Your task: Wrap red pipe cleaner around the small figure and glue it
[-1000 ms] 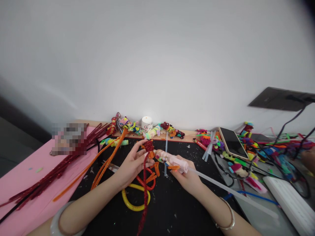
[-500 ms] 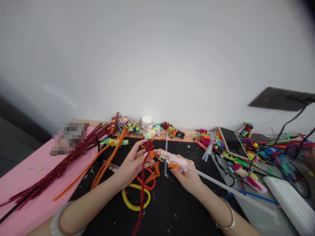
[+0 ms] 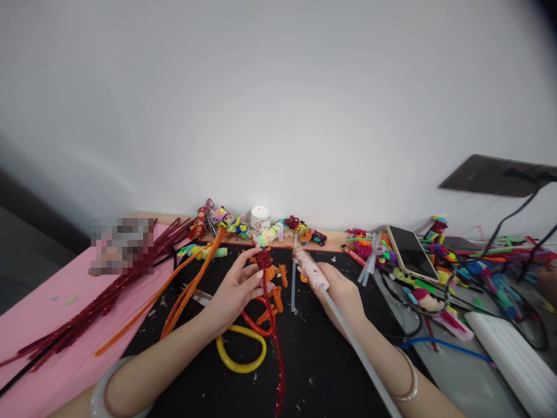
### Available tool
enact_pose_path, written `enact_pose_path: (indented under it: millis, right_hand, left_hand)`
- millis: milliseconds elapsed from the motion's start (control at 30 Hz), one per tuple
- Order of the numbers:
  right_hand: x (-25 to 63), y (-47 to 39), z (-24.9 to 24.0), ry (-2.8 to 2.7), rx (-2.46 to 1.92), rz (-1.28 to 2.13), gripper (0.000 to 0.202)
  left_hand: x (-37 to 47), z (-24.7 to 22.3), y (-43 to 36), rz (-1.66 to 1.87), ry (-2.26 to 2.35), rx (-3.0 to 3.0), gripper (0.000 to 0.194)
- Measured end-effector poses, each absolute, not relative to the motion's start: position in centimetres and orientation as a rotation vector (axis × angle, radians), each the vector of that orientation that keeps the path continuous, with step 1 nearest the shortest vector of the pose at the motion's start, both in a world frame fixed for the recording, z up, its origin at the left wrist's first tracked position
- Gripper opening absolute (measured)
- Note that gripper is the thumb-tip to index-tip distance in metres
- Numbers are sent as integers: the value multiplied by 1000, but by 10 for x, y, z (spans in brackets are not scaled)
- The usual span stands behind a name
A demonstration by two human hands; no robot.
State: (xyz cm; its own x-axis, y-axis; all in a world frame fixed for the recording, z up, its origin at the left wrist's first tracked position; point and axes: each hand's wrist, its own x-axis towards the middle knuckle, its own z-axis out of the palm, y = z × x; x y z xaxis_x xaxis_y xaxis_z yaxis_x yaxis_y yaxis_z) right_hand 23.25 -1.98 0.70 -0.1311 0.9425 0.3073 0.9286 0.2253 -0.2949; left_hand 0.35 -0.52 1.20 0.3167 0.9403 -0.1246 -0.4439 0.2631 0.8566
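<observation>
Between the thumb and fingers of my left hand (image 3: 237,293) is a small wound piece of red glitter pipe cleaner (image 3: 263,259). Its long tail (image 3: 279,360) hangs down over the black mat. My right hand (image 3: 343,296) grips a pale pink hot glue gun (image 3: 312,271), its nozzle pointing away from me. From the back of the gun a long translucent glue stick (image 3: 361,351) runs toward me. Short orange pipe cleaner pieces (image 3: 277,299) lie close to my left fingers. Below that hand are scissors with red and yellow handle loops (image 3: 241,368), partly covered.
Orange pipe cleaners (image 3: 191,290) and a dark red glitter bundle (image 3: 126,290) lie left. Small colourful figures and a white paper cup (image 3: 260,218) line the wall. On the right are a phone (image 3: 412,253), a white keyboard (image 3: 509,360), cables and more pipe cleaners.
The glue gun has moved right, away from the red piece, and its glue stick has swung toward me. The red tail has shifted right; my left hand is almost still.
</observation>
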Motion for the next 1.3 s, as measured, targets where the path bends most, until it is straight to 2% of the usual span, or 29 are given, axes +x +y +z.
enact_pose_path:
  millis: [200,433,500,633,767,867,1000,1300]
  right_hand:
    - [232,-16,11,-2168,-1808,-160,34]
    - [226,-21,18,-2198,-1674,-93,61]
    - [222,-26,23,-2212,-1505,-58,58]
    - [211,-37,23,-2211,-1146,45,40]
    - [199,-45,17,-2158,-1043,139,30]
    - [195,-47,17,-2121,-993,116,10]
    - [197,-47,19,-2086,-933,130,14]
    - [202,-49,14,-1986,-1042,428,17]
  left_hand:
    - [3,8,-6,1059,708,854,43]
    - [4,5,-5,1029,747,955,41]
    - [5,4,-7,1011,765,1026,39]
    - [7,2,-12,979,802,1226,34]
    - [8,2,-17,912,831,1480,32]
    - [8,0,-18,888,838,1584,33]
    - [7,-2,-17,860,749,1420,34]
    - [7,1,-16,896,536,1186,45]
